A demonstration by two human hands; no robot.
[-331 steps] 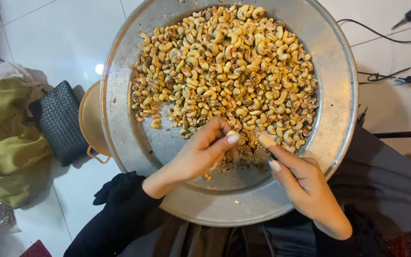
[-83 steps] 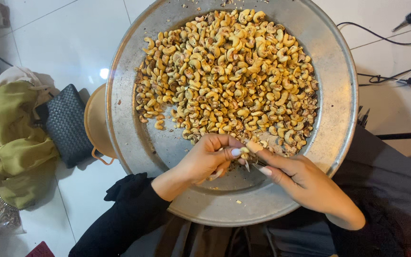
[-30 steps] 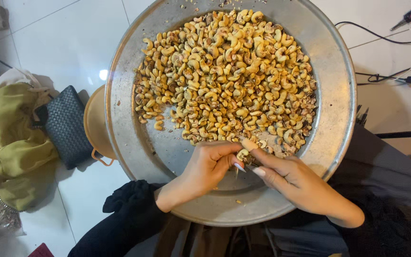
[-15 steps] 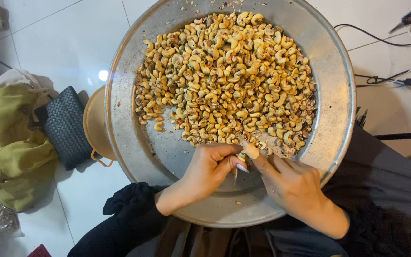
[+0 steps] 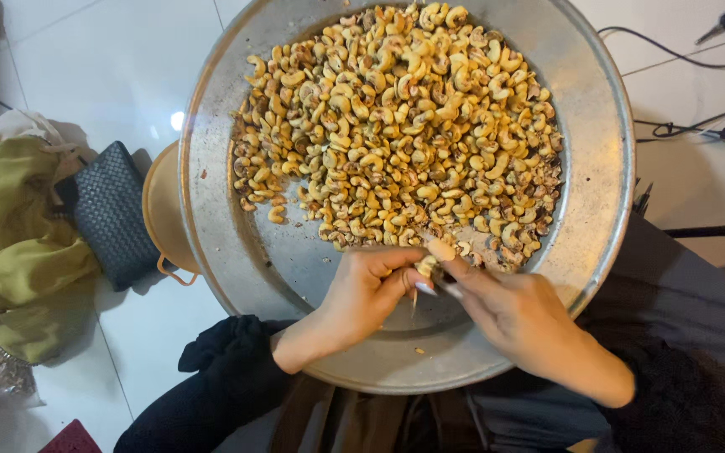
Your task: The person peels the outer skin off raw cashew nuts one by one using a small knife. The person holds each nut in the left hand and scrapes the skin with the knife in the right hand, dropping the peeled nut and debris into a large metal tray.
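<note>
Both hands have drawn closer together: left hand (image 5: 367, 289) pinches a cashew (image 5: 426, 266) steady while right hand (image 5: 513, 310) grips a small blade (image 5: 449, 289), over the metal basin (image 5: 237, 252).

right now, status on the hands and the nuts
Left hand and right hand meet over the big metal pan, pinching one cashew together. Cashew pile fills the pan's far half. Nothing blocks the hands.
</note>
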